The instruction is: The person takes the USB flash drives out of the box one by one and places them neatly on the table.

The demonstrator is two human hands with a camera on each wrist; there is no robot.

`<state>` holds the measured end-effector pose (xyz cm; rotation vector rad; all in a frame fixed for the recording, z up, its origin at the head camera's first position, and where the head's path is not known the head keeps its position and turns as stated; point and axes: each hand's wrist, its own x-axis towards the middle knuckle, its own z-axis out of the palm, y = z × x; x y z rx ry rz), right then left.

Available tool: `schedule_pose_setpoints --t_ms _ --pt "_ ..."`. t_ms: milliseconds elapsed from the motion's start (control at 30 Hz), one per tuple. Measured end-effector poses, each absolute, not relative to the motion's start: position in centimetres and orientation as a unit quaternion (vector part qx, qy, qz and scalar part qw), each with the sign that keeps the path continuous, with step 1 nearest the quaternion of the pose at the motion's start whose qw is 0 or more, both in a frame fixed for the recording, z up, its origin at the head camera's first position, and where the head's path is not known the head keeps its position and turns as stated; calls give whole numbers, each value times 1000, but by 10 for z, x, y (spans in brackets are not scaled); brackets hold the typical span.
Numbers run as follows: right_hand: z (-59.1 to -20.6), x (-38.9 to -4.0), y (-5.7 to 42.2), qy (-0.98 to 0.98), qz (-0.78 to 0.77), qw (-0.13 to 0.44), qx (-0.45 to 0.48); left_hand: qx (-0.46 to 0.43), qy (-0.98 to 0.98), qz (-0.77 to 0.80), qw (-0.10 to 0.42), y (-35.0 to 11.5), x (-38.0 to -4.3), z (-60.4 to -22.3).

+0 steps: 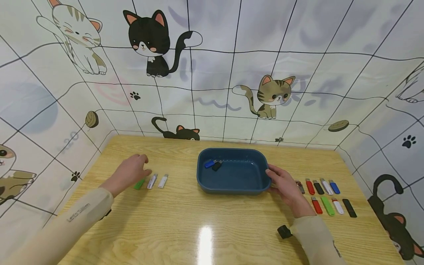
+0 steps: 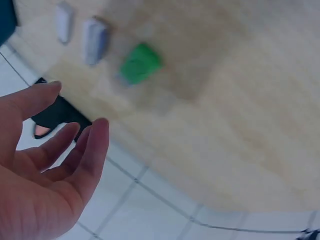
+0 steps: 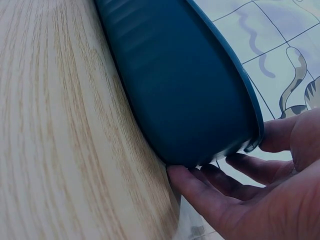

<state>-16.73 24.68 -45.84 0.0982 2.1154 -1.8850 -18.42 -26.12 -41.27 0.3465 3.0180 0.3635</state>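
In the head view my left hand (image 1: 130, 173) hovers over a green USB stick (image 1: 139, 184), partly hidden beneath it. Its fingers are bent loosely, with a gap between thumb and fingertips, and the left wrist view shows nothing held. Beside the green stick lie two whitish USB sticks (image 1: 152, 181) (image 1: 163, 181). My right hand (image 1: 287, 188) holds the right end of a dark blue plastic bin (image 1: 232, 190), thumb at the rim and fingers against the outer end wall. Inside the bin are a blue USB stick (image 1: 209, 164) and a black one (image 1: 216, 166).
Right of my right hand, several USB sticks lie in two rows, among them a red one (image 1: 310, 186), a lime green one (image 1: 327, 206) and a black one (image 1: 349, 208). A cat-patterned tiled sheet (image 1: 212, 73) stands behind the wooden table (image 1: 172, 228).
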Motion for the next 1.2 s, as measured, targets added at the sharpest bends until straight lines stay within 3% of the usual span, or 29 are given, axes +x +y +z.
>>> schedule_pose_setpoints --t_ms 200,400,667,1200 --pt "-458 -166 246 738 -656 154 35 166 982 91 -7 -224 -191 -388" --pt "-459 -166 246 740 -654 153 38 222 971 89 -12 -176 -198 -366" --pt "-461 -169 246 740 -654 151 42 269 959 74 53 -114 -207 -353" --pt "-457 -169 246 740 -652 157 40 288 945 50 144 -44 -236 -379"
